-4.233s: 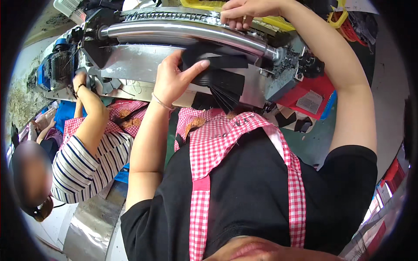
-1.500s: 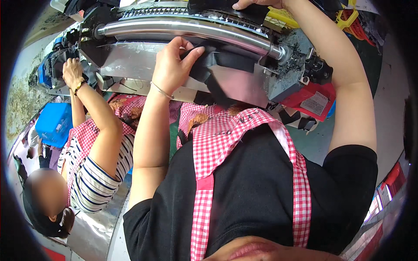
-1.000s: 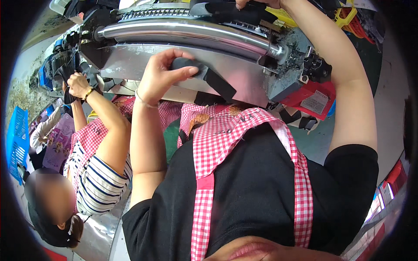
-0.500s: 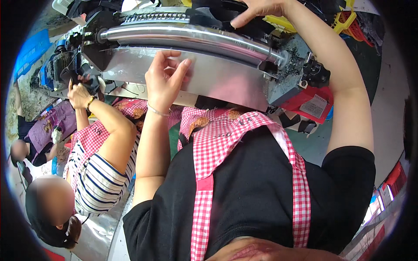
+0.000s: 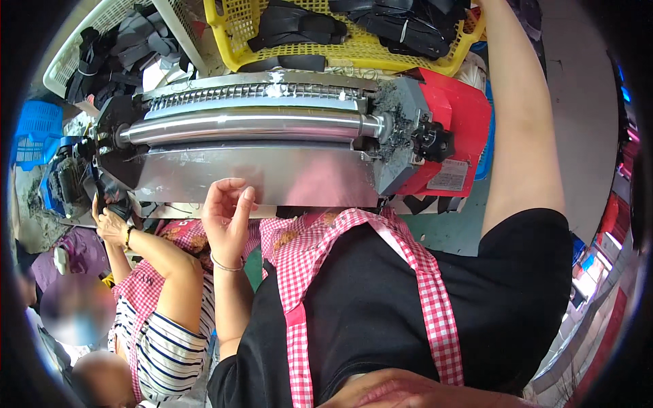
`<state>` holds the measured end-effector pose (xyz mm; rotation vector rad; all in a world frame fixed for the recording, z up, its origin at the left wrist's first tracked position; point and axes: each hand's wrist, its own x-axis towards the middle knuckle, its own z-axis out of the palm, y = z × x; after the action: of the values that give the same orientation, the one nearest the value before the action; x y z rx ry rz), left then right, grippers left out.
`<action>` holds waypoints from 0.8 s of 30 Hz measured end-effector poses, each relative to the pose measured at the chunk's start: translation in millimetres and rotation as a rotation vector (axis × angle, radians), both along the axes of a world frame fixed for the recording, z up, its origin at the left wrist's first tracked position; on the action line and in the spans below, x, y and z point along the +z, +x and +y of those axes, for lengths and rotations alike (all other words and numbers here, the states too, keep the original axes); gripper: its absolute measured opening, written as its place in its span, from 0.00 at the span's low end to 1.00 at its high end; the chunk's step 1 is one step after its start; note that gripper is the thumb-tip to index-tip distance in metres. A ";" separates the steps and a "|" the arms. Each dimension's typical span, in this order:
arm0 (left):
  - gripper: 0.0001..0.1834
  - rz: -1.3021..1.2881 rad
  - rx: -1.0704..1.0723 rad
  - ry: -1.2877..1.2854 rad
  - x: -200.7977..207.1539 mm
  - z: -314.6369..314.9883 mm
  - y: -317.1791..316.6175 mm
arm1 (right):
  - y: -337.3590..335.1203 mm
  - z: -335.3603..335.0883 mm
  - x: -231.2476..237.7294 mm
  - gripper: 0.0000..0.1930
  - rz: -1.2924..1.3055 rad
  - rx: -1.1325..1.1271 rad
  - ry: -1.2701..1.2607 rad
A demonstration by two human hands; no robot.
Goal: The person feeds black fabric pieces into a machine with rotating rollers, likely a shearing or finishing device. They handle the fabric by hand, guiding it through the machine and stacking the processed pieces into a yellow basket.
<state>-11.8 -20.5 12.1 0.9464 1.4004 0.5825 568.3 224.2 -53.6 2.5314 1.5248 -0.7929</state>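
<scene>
My left hand (image 5: pixel 228 214) is raised in front of the machine's smooth metal plate (image 5: pixel 272 173), at its front edge. Its fingers are loosely bent, the thumb stands apart, and nothing shows in it. Whether it touches the plate I cannot tell. Above the plate lies a long shiny steel roller (image 5: pixel 245 127), with a toothed or coiled metal strip (image 5: pixel 252 92) behind it. My right arm (image 5: pixel 520 102) reaches far forward past the machine's red end housing (image 5: pixel 456 115). The hand itself is cut off by the upper picture edge, near the yellow basket (image 5: pixel 235 51).
Black strip-like pieces (image 5: pixel 299 24) and tied bundles (image 5: pixel 408 27) lie in the yellow basket. A white basket (image 5: pixel 180 30) with dark pieces stands at the far left, a blue one (image 5: pixel 37 132) below it. A black knob (image 5: pixel 435 141) juts from the machine's right end. Co-workers sit at the left.
My right hand has moved from above the roller forward and right, out of the picture. The view has shifted, so the baskets behind the machine now show. My left hand keeps its pose.
</scene>
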 end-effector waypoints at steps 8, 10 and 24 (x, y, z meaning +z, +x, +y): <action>0.10 0.133 -0.010 -0.009 7.7 -3.3 1.3 | -49.4 -1.2 1.9 0.32 -0.748 0.517 0.448; 0.09 0.165 -0.091 0.061 11.8 6.2 4.2 | -103.9 5.3 8.2 0.22 -0.710 0.678 0.465; 0.09 0.230 -0.130 0.189 30.3 -0.5 -13.3 | -239.8 -28.1 -88.7 0.15 0.663 0.803 0.199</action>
<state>-25.1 -21.0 42.3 1.2789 1.4916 0.5272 328.6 196.2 -142.3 1.4944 2.6346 -1.4186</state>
